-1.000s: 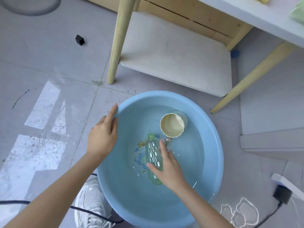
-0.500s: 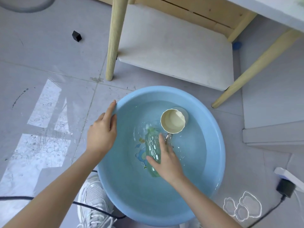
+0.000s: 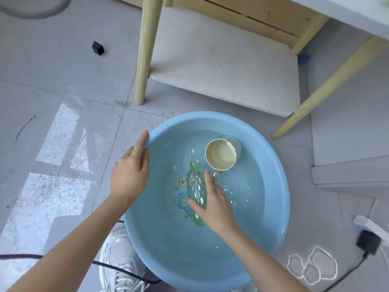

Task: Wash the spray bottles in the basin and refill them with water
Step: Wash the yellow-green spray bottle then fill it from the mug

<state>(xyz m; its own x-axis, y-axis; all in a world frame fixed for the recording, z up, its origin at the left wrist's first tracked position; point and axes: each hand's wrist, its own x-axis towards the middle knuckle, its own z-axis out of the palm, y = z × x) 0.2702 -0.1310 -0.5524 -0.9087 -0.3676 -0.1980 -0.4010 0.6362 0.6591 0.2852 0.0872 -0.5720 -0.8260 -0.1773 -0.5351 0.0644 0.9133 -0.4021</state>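
Observation:
A round blue basin (image 3: 280,175) holding water stands on the grey floor. A translucent green spray bottle (image 3: 195,186), without its spray head, lies in the water with its neck pointing away from me. My right hand (image 3: 214,203) holds it, thumb on its left side and fingers along its right side. My left hand (image 3: 130,171) rests on the basin's left rim with straight fingers. A cream cup (image 3: 221,154) floats upright just beyond the bottle's neck.
A wooden table leg (image 3: 145,49), a low white shelf (image 3: 227,60) and a slanted leg (image 3: 328,85) stand right behind the basin. My white shoe (image 3: 120,262) and a black cable (image 3: 63,258) lie near left. A charger (image 3: 368,242) and water puddles (image 3: 311,264) are at right.
My right hand has slid the bottle slightly away from me, toward the cup, and the water ripples around its neck. My left hand stays on the rim.

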